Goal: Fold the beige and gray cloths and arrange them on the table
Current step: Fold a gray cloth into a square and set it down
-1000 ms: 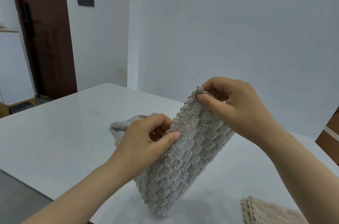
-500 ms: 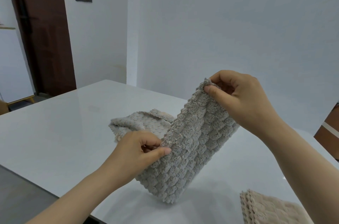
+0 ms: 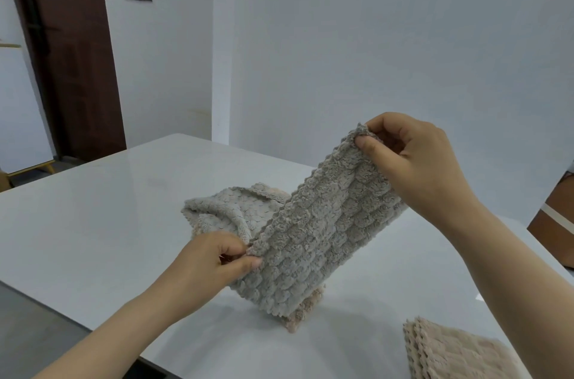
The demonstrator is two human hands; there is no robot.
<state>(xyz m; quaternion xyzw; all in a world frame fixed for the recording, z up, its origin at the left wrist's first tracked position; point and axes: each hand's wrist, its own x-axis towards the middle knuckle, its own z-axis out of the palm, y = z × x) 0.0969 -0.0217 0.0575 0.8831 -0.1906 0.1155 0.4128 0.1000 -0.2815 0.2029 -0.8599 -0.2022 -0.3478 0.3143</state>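
Left hand (image 3: 214, 263) and right hand (image 3: 416, 161) are pinching the top corners of a soft, seemingly light gray cloth (image 3: 326, 229) hanging between them.

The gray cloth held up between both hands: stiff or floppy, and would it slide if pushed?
Probably floppy: the gray cloth sags below the edge that the left hand and right hand pinch. Likely light, since fingertip pinches alone carry it. On the glossy table its plush, bumpy pile would probably bunch up rather than slide as one piece.
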